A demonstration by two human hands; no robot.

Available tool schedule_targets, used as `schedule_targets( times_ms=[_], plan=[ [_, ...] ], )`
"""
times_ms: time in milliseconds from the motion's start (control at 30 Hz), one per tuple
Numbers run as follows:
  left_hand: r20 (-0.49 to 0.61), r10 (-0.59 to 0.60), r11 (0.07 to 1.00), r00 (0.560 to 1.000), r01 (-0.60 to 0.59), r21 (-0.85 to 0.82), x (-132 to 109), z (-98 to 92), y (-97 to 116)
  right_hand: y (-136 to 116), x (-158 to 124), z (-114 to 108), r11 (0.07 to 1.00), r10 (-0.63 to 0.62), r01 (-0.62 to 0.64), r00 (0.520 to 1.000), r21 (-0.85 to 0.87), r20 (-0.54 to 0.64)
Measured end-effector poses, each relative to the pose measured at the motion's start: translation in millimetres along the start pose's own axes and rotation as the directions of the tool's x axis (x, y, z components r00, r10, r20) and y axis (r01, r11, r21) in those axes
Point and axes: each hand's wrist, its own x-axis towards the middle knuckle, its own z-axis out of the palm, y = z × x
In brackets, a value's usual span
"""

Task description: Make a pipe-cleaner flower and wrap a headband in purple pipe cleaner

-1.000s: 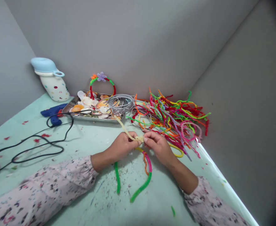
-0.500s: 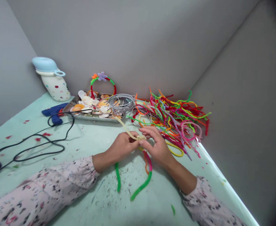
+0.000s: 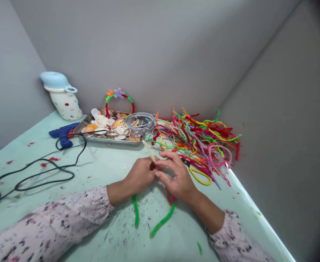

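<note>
My left hand (image 3: 139, 177) is closed in a pinch on a pale yellow pipe cleaner (image 3: 149, 151), whose free end sticks up toward the tray. Close against it, my right hand (image 3: 178, 177) has thumb and forefinger together at the same pipe cleaner, the other fingers curved loosely. Below both hands hangs a pipe-cleaner band with green ends (image 3: 162, 221); its pink and orange parts show just under my right hand. The spot where the yellow piece meets the band is hidden by my fingers.
Behind my hands stands a metal tray (image 3: 113, 141) of shells, with coiled grey wire (image 3: 140, 122) and a flowered headband (image 3: 118, 94). Pipe cleaners (image 3: 198, 133) and yellow-handled scissors (image 3: 200, 176) lie right. At left are a blue glue gun (image 3: 64, 134), black cord (image 3: 51, 162) and bottle (image 3: 67, 103).
My right hand has shifted slightly left and down, over the yellow pipe cleaner's joint. Less of the yellow piece shows, and the band's pink part is more covered. The view tilted slightly.
</note>
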Motion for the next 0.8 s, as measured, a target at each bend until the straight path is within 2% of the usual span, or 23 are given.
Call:
schedule_targets(
  times_ms=[67,200,333,400,500,567,633,800],
  plan=[
    [-0.037,0.004,0.996,0.999,-0.001,0.085,-2.1,-0.1,1.8,-1.2,0.5,1.7,1.0,-0.002,0.001,1.0,-0.025,-0.028],
    [-0.057,0.09,0.96,0.994,-0.072,0.27,-6.7,0.1,8.5,-3.3,1.9,3.2,0.998,0.023,-0.033,0.987,-0.061,-0.159],
    [-0.059,0.116,0.94,0.992,-0.09,0.328,-8.5,0.3,11.8,-3.5,0.2,1.5,0.994,-0.014,-0.003,0.987,-0.105,-0.158],
    [-0.081,0.08,0.972,0.993,-0.06,0.227,-6.8,0.9,10.1,-2.0,-2.3,1.0,0.992,-0.057,0.038,0.987,-0.122,-0.154],
    [-0.137,-0.063,0.993,0.989,0.048,-0.105,-0.7,1.9,5.4,2.7,-6.4,1.9,0.985,-0.125,0.112,0.987,-0.134,-0.096],
    [-0.128,-0.164,0.943,0.978,0.117,-0.313,4.0,2.0,3.7,6.3,-8.2,3.2,0.977,-0.157,0.147,0.986,-0.155,-0.053],
    [-0.098,-0.223,0.887,0.97,0.16,-0.434,7.4,1.2,4.4,8.8,-8.8,4.5,0.968,-0.172,0.163,0.985,-0.193,-0.031],
    [-0.009,-0.207,0.794,0.978,0.163,-0.586,6.5,-3.3,10.2,10.4,-7.9,5.2,0.954,-0.184,0.169,0.982,-0.246,-0.038]
  ],
)
